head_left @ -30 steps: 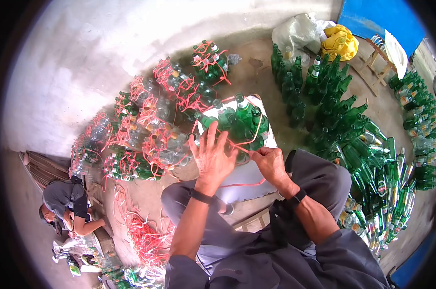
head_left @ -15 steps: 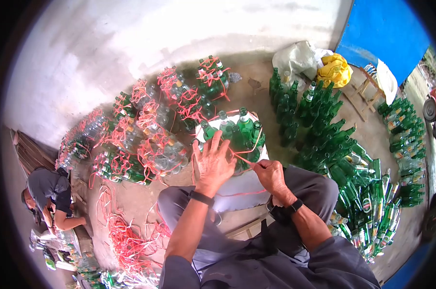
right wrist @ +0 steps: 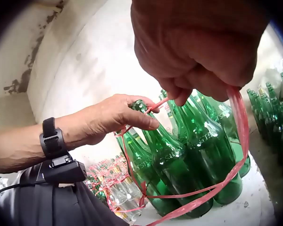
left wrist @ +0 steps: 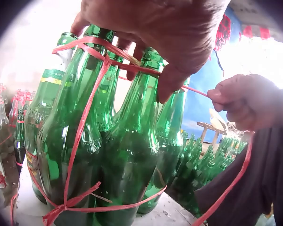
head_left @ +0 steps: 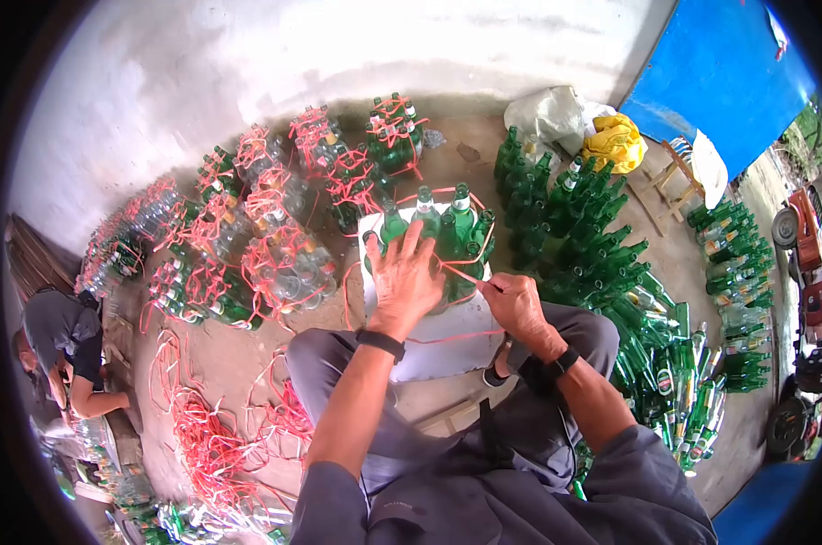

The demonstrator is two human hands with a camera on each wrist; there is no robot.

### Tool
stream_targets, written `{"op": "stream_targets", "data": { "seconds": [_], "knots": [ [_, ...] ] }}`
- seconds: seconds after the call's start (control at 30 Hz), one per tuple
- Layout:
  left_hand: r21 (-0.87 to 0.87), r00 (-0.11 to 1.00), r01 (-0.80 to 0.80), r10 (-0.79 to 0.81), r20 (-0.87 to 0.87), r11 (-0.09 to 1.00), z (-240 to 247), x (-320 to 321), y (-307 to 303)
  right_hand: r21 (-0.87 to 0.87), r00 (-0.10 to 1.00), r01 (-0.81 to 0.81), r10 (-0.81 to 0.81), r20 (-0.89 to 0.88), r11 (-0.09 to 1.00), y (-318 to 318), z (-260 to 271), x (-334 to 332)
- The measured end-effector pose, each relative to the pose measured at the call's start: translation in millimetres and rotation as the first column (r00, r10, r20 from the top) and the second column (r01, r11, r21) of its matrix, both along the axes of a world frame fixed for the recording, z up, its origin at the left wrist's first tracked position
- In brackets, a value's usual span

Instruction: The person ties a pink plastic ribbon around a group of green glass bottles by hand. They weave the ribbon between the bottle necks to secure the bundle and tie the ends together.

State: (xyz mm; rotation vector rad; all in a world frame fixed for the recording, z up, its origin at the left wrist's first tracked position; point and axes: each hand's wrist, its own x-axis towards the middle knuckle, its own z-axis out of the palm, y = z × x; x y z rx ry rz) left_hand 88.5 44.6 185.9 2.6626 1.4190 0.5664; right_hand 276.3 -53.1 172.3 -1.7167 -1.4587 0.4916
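Note:
A cluster of green glass bottles (left wrist: 127,136) stands upright on a white-topped block (head_left: 429,359) between the person's knees. Red plastic twine (left wrist: 82,122) circles the bottles low down, runs up their side and loops round the necks. My left hand (head_left: 404,282) lies over the bottle tops; in the right wrist view its thumb and fingers stand on either side of one neck. Just right of the cluster, my right hand (head_left: 515,304) pinches the twine, which is taut back to the necks. A loose length of twine (right wrist: 238,122) hangs below the right hand.
Twine-bound bottle bundles (head_left: 284,263) stand at the left, above a heap of red twine (head_left: 202,436). Loose green bottles (head_left: 565,227) stand at the right, with more lying in a pile (head_left: 674,391). Another person (head_left: 57,318) bends at far left. A wooden stool (head_left: 670,186) stands farther back.
The head view has turned, so the surrounding bottles and twine heap slide left and more vehicles show at the right. The left hand's spread fingers draw closer together; the right hand keeps pinching the twine.

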Motion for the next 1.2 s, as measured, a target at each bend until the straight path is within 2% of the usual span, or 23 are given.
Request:
{"op": "stream_targets", "data": {
  "seconds": [0.3, 0.37, 0.47, 0.57, 0.63, 0.7, 0.77, 0.8, 0.87, 1.0, 1.07, 1.2],
  "knots": [
    [-0.019, 1.000, -0.018, 0.018, 0.005, 1.000, 1, 0, 0, 0.113, 0.944, -0.184, 0.144, 0.296, 0.976, 17, 33, 12],
    [0.054, 0.993, 0.015, -0.021, 0.114, 0.998, 2, 0, -1, 0.133, 0.920, -0.231, 0.171, 0.354, 0.964, 20, 35, 16],
    [0.066, 0.992, 0.012, -0.021, 0.126, 0.998, -1, 1, 1, 0.183, 0.882, -0.290, 0.188, 0.431, 0.940, 39, 36, 24],
    [0.020, 1.000, -0.015, 0.015, 0.013, 1.000, -1, 1, 1, 0.204, 0.871, -0.287, 0.166, 0.462, 0.936, 57, 41, 25],
    [0.020, 1.000, -0.020, 0.019, 0.013, 1.000, -2, 2, 2, 0.183, 0.850, -0.289, 0.164, 0.500, 0.940, 67, 46, 25],
    [0.017, 1.000, -0.023, 0.023, 0.013, 1.000, -1, 3, 1, 0.161, 0.875, -0.237, 0.139, 0.464, 0.958, 71, 43, 28],
    [-0.002, 1.000, -0.020, 0.020, -0.021, 1.000, 4, 3, 1, 0.036, 0.950, -0.095, 0.080, 0.302, 0.995, 75, 27, 33],
    [-0.003, 1.000, -0.019, 0.019, -0.024, 1.000, 5, 3, 1, 0.036, 0.951, -0.094, 0.079, 0.299, 0.995, 74, 21, 34],
    [-0.025, 1.000, -0.010, 0.009, -0.025, 1.000, 6, 3, 2, -0.014, 0.990, -0.027, 0.029, 0.136, 1.000, 70, 11, 35],
    [0.008, 1.000, 0.005, -0.005, -0.006, 1.000, 1, 3, 3, -0.080, 1.000, -0.009, 0.008, -0.018, 0.997, 70, -15, 47],
    [-0.002, 1.000, -0.003, 0.003, -0.016, 1.000, 3, 4, 2, -0.139, 0.977, -0.080, 0.050, -0.205, 0.987, 72, -29, 53],
    [0.000, 0.999, 0.008, -0.008, -0.042, 1.000, 2, 5, 3, -0.113, 0.941, -0.097, 0.054, -0.335, 0.989, 71, -38, 53]
  ]
}}
